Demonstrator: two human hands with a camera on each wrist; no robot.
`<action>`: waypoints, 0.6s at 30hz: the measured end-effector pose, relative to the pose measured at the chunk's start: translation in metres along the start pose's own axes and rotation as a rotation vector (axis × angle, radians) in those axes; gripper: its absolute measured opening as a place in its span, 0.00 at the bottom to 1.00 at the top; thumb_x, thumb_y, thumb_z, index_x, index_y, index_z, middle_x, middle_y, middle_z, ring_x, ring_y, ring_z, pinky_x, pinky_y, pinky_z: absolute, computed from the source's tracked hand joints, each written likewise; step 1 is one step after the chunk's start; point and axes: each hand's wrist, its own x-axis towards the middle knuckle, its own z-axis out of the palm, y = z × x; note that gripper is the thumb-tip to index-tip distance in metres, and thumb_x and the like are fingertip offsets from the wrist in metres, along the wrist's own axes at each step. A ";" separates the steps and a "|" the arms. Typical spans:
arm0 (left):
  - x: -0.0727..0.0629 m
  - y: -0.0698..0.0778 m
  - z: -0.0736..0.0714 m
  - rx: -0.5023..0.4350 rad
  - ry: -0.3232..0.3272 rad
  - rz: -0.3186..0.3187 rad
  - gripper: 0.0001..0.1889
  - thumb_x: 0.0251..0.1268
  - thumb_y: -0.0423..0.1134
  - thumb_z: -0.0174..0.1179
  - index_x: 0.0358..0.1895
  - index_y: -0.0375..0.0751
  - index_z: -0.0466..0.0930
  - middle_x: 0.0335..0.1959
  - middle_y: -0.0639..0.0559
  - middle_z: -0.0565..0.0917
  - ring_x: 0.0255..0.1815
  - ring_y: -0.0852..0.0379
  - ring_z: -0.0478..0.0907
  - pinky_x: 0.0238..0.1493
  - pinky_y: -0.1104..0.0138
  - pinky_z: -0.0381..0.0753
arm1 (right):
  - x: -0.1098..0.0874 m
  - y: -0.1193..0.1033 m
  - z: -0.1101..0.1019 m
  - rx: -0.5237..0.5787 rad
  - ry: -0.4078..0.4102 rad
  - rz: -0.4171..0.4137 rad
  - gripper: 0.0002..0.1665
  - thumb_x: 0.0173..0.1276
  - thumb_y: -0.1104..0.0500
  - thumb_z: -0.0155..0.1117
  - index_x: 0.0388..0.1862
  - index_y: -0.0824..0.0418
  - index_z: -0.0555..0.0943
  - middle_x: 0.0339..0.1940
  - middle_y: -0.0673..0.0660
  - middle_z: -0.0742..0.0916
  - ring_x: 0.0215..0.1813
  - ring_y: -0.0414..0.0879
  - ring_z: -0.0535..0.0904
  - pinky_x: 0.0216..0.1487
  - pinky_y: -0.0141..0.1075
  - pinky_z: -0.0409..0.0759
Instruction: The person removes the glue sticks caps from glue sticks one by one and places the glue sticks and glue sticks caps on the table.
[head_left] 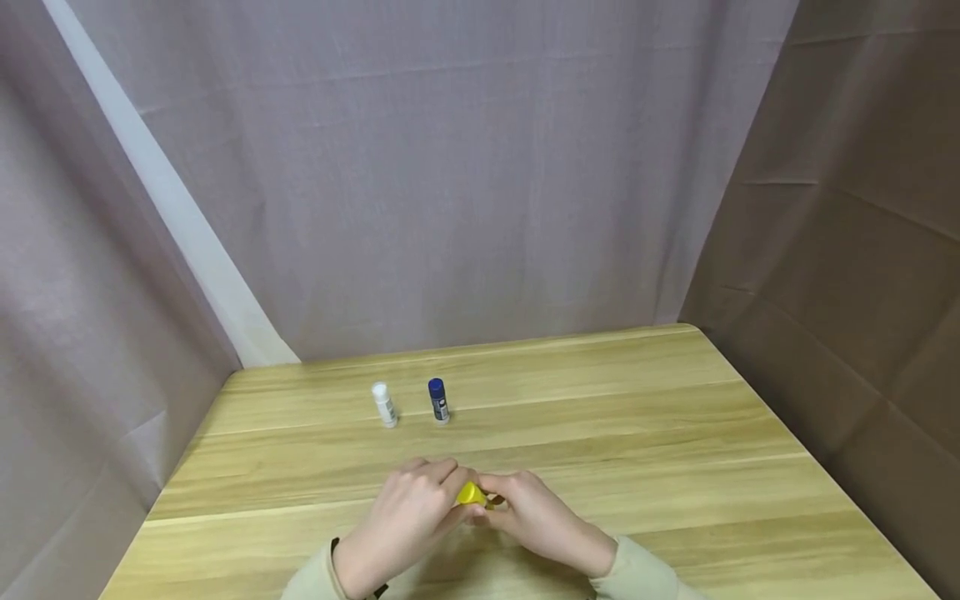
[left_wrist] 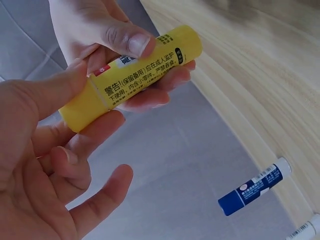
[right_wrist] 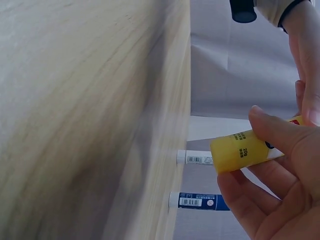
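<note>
Head: hands (head_left: 415, 504) (head_left: 536, 515) hold yellow tube (head_left: 471, 494) (table's far edge (head_left: 525, 343) well beyond).

A wood-grain table (head_left: 600, 417) with a white tube (head_left: 385, 407) and a blue tube (head_left: 438, 402) upright on it, near each other.

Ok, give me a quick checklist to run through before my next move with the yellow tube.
1. Left hand pinching the end piece of the yellow tube: ok.
2. Right hand gripping the tube's body: ok.
3. End piece loosened: cannot tell; only a seam line shows.
4. White tube upright on the table, apart from both hands: ok.
5. Blue tube likewise upright and apart: ok.
</note>
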 end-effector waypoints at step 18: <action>0.000 0.003 0.002 -0.049 -0.006 -0.053 0.17 0.59 0.50 0.72 0.42 0.41 0.84 0.30 0.59 0.78 0.24 0.67 0.67 0.25 0.75 0.70 | -0.002 -0.001 0.004 -0.107 0.087 0.003 0.15 0.67 0.53 0.71 0.49 0.57 0.86 0.39 0.51 0.91 0.36 0.34 0.83 0.38 0.29 0.83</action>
